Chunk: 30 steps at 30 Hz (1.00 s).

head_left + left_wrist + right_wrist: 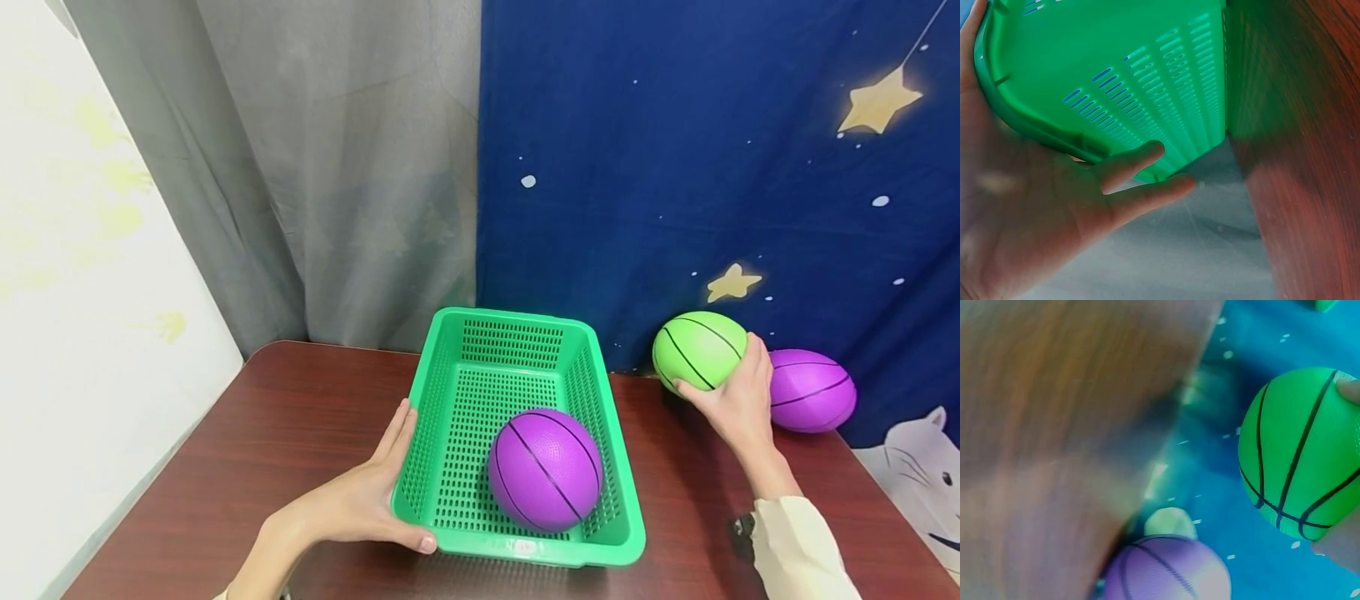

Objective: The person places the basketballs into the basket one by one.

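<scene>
Green ball (693,346): gripped in the right hand (742,396), thumb and fingers spread wide, likely for its breadth.
Green basket (480,542): on the worktop (315,425), its near-left corner between the left hand's (363,496) straight fingers and thumb, seemingly for steadying.
Purple ball (546,471): inside, presumably kept from rolling.
Other purple ball (817,392): beside the right hand.

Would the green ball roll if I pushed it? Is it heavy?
The green ball would probably roll easily, because it's round. It's likely light: just the right grip holds it. It may not slip much, since it looks slightly bumpy.
</scene>
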Motion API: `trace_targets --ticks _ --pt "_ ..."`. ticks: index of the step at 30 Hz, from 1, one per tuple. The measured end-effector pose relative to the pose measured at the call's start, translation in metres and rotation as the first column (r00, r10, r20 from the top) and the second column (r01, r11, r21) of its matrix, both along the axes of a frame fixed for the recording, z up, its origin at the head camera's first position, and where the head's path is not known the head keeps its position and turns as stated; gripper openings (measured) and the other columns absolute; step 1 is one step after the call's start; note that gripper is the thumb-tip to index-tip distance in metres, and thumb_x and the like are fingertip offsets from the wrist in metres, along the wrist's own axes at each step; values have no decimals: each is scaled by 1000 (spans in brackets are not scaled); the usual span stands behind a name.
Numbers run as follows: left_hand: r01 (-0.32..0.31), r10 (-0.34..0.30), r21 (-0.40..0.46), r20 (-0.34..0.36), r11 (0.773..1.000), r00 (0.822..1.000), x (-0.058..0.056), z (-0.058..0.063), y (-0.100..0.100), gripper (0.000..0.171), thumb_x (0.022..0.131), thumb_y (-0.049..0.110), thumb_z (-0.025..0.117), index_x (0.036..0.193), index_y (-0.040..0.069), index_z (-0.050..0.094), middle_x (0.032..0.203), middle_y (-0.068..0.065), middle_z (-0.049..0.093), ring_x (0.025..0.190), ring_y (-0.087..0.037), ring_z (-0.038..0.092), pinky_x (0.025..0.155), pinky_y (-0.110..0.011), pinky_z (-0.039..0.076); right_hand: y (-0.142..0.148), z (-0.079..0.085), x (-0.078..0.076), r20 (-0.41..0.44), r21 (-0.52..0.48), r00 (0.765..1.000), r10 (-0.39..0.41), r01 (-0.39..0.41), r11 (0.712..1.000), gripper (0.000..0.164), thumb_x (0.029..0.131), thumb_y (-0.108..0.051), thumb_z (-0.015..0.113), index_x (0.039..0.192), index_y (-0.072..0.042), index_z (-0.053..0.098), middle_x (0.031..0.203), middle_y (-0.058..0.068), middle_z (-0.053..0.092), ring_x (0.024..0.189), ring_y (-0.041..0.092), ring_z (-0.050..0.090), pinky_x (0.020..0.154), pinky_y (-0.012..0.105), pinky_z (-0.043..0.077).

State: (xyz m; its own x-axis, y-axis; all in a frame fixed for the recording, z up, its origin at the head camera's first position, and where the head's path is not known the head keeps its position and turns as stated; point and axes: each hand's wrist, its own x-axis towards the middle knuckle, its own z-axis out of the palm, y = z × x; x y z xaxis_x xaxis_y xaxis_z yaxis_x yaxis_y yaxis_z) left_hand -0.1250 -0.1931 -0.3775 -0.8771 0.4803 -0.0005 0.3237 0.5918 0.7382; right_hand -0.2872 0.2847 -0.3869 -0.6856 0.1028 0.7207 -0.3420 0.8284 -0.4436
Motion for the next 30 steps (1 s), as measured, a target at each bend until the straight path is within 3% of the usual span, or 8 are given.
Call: trace_targets --ticks 18,23,30 --pt "3 -3 -1 -4 1000 1000 1 1 0 131 65 53 79 147 9 -14 152 -3 -23 137 -29 17 94 -33 41 -54 56 21 43 -54 989 140 -138 989 114 50 -26 91 143 -12 26 136 16 35 119 32 36 88 58 33" --pt "4 -4 -7 -12 1000 1000 1 1 0 132 65 54 79 147 8 -14 152 -4 -23 137 -28 17 95 -33 40 -67 67 24 73 -28 970 231 -230 973 116 51 -27 91 144 -10 25 136 17 36 116 34 38 86 59 33" --pt "4 -3 -15 5 1000 1000 0 2 0 132 65 55 78 147 12 -16 151 -1 -24 137 -28 18 95 -35 40 -84 77 24 185 48 934 307 -320 946 116 53 -32 91 144 -8 24 135 19 35 113 36 41 84 60 36"
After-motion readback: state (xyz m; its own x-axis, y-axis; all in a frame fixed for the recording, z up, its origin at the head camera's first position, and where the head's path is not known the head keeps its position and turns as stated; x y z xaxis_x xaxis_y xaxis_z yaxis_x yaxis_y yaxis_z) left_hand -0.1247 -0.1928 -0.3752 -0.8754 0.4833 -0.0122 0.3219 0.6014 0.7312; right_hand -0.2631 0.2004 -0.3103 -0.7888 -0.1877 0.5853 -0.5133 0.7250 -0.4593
